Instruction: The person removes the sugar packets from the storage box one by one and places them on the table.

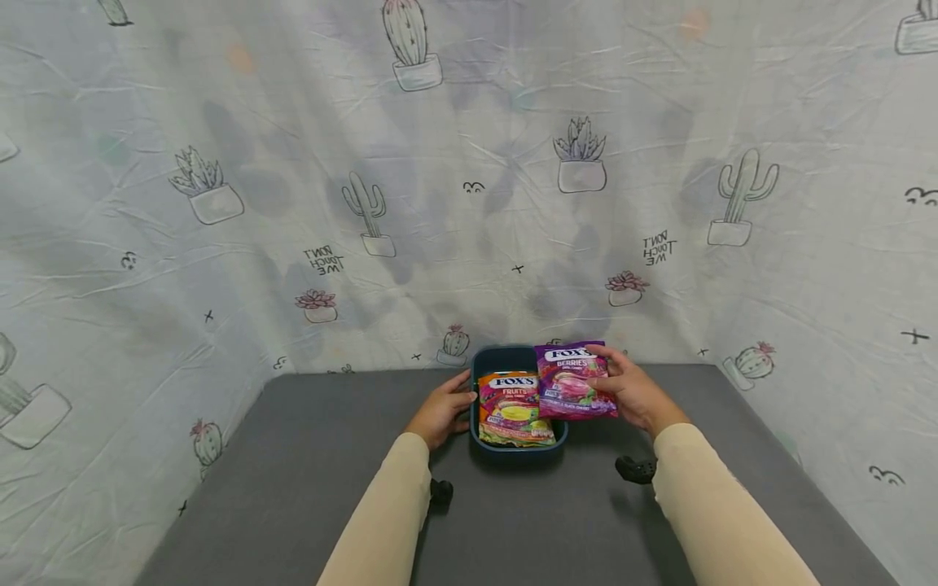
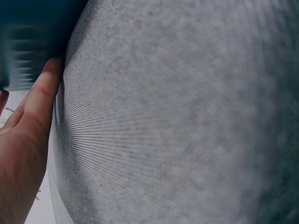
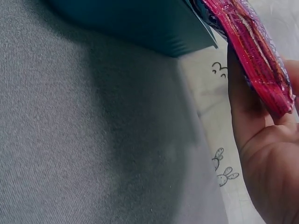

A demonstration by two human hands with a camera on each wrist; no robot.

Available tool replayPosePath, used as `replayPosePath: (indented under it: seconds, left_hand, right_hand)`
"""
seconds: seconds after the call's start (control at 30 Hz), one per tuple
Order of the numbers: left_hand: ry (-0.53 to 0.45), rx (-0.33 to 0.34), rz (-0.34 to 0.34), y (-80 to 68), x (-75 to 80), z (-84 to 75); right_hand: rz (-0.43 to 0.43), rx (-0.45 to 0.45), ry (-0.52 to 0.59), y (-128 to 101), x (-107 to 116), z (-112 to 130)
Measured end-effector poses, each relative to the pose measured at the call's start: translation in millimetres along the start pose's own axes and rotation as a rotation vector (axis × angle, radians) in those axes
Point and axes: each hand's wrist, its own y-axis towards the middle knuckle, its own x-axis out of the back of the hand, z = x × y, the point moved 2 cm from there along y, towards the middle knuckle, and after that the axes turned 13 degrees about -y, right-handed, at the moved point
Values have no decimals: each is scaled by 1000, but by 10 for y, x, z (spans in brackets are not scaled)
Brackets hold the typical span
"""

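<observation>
Cactus-print cloth backs grey table; orange packet fills box.

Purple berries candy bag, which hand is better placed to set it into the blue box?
Right. The right hand already grips the purple berries bag above the blue box; the left hand only rests on the box's side.
</observation>
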Motion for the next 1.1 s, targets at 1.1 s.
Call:
replayPosePath:
  seconds: [1.1]
  left_hand:
    - [11, -5, -9, 11, -7, 4]
  right_hand:
    - [-61, -66, -87, -200, 450, -237]
